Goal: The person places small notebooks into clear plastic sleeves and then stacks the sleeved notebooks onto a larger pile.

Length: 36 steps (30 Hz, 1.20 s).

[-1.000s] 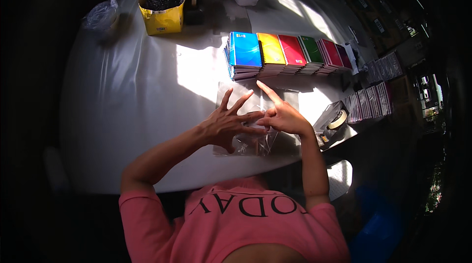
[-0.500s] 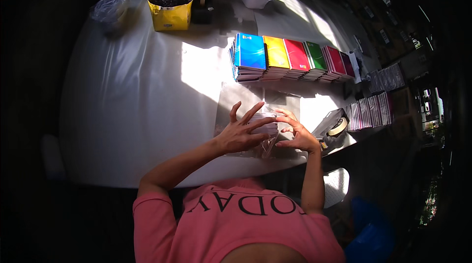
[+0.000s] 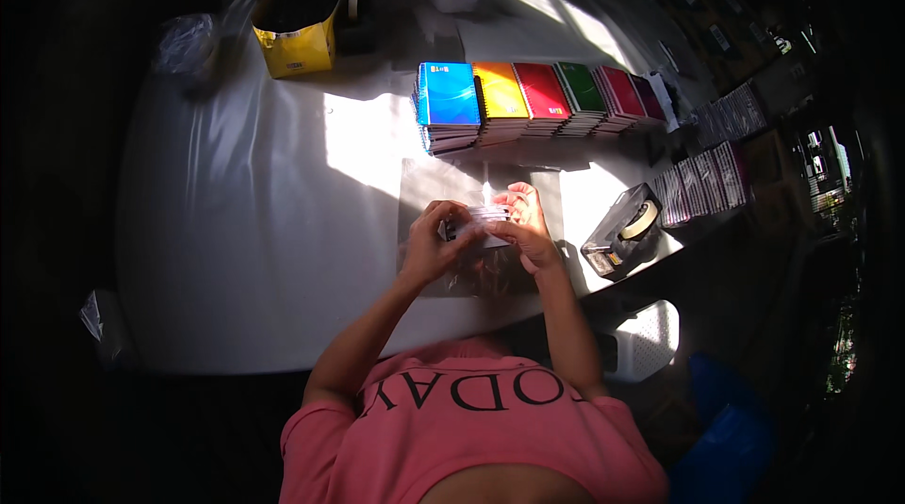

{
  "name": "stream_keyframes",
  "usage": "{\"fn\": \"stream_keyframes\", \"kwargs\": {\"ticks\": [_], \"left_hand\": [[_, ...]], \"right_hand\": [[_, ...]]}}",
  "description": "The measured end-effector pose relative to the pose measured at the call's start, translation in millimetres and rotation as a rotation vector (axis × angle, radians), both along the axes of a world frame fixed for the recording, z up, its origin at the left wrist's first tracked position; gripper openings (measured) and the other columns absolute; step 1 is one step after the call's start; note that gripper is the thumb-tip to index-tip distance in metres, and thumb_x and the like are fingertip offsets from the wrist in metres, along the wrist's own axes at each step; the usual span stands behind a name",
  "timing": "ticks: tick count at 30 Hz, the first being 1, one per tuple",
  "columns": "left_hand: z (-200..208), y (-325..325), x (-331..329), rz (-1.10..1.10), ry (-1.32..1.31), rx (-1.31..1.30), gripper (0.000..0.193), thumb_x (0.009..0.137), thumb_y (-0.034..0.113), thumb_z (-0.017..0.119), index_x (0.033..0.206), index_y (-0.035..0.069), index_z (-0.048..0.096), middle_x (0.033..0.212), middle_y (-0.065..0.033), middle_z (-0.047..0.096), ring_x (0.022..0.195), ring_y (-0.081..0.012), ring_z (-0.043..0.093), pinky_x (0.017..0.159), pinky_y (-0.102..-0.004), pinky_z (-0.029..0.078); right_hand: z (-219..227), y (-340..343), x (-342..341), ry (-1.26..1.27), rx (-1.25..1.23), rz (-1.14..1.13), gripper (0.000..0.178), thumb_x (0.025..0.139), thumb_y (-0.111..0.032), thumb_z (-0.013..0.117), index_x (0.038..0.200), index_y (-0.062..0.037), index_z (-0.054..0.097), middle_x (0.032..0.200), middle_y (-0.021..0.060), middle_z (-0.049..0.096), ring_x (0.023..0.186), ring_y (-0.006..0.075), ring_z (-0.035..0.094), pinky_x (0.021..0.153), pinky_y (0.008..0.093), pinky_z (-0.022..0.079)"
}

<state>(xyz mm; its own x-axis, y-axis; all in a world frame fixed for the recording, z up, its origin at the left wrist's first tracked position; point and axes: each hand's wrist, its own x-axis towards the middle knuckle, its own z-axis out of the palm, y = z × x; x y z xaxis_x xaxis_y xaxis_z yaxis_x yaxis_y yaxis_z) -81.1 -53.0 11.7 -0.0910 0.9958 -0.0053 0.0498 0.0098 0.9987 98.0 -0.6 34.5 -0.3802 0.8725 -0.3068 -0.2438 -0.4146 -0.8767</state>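
Left hand: half closed, thumb and curled fingers on the left end of the stack.
Stack: small, white-edged, between the two hands; clear plastic shows around it.
Right hand: half closed, fingers bent and a little apart, thumb to the stack's near side, holding its right end.
Plastic bag: crumpled and clear, well off beyond the left hand, to its left.
Yellow box: open-topped, beyond the left hand and left of it, dark inside.
Grey sheet: flat on the table beneath both hands.
Notebooks: just beyond the hands, piled in a row running rightward, with blue, yellow, red, green, red and dark purple covers.
Tape dispenser: near the right hand, to its right, with a pale roll.
Stool: white, nearer the body than the right hand, to its right.
Bundles: wrapped, farther right of the right hand.
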Motion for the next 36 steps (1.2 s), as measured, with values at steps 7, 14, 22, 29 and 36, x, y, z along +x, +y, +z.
{"fn": "stream_keyframes", "kwargs": {"ticks": [7, 14, 22, 29, 36], "left_hand": [[16, 41, -23, -0.323, -0.161, -0.096, 0.033, 0.084, 0.013, 0.067, 0.112, 0.000, 0.054, 0.090, -0.0093, 0.065, 0.082, -0.0135, 0.062, 0.073, -0.0261, 0.050], [38, 87, -25, -0.523, -0.200, -0.039, 0.011, 0.078, -0.003, 0.060, 0.085, -0.003, 0.068, 0.081, -0.0059, 0.068, 0.074, -0.0124, 0.064, 0.072, -0.0254, 0.053], [19, 42, -25, -0.410, 0.038, -0.052, 0.041, 0.078, 0.021, 0.074, 0.113, 0.003, 0.064, 0.103, -0.0099, 0.066, 0.085, -0.0178, 0.064, 0.082, -0.0289, 0.049], [9, 32, -12, -0.182, 0.021, -0.128, 0.025, 0.074, 0.017, 0.076, 0.096, 0.008, 0.072, 0.088, -0.0077, 0.070, 0.080, -0.0150, 0.064, 0.071, -0.0264, 0.051], [23, 19, -7, -0.107, 0.665, 0.352, 0.030, 0.068, 0.018, 0.077, 0.097, 0.015, 0.069, 0.102, -0.0019, 0.067, 0.120, -0.0227, 0.047, 0.094, -0.0381, 0.035]], "right_hand": [[-3, 14, 7, -0.140, 0.050, 0.158, 0.088, 0.060, -0.006, 0.081, 0.133, -0.0110, 0.031, 0.112, 0.0116, 0.044, 0.104, 0.0200, 0.048, 0.083, 0.0304, 0.047], [-2, 33, 11, -0.342, 0.276, 0.380, 0.067, 0.064, -0.013, 0.078, 0.122, -0.0061, 0.045, 0.111, 0.0120, 0.052, 0.104, 0.0187, 0.051, 0.086, 0.0305, 0.044], [13, 29, 12, -0.352, 0.274, 0.365, 0.033, 0.066, -0.017, 0.079, 0.091, -0.0031, 0.063, 0.083, 0.0022, 0.062, 0.080, 0.0090, 0.056, 0.072, 0.0251, 0.044], [16, 22, 10, -0.691, 0.491, 0.270, 0.026, 0.074, -0.025, 0.074, 0.090, -0.0048, 0.069, 0.074, 0.0032, 0.065, 0.074, 0.0117, 0.061, 0.066, 0.0292, 0.047], [26, -10, -2, -0.997, 1.028, -0.005, 0.011, 0.073, -0.024, 0.071, 0.084, -0.0201, 0.073, 0.113, 0.0009, 0.060, 0.110, 0.0160, 0.052, 0.093, 0.0381, 0.026]]}}
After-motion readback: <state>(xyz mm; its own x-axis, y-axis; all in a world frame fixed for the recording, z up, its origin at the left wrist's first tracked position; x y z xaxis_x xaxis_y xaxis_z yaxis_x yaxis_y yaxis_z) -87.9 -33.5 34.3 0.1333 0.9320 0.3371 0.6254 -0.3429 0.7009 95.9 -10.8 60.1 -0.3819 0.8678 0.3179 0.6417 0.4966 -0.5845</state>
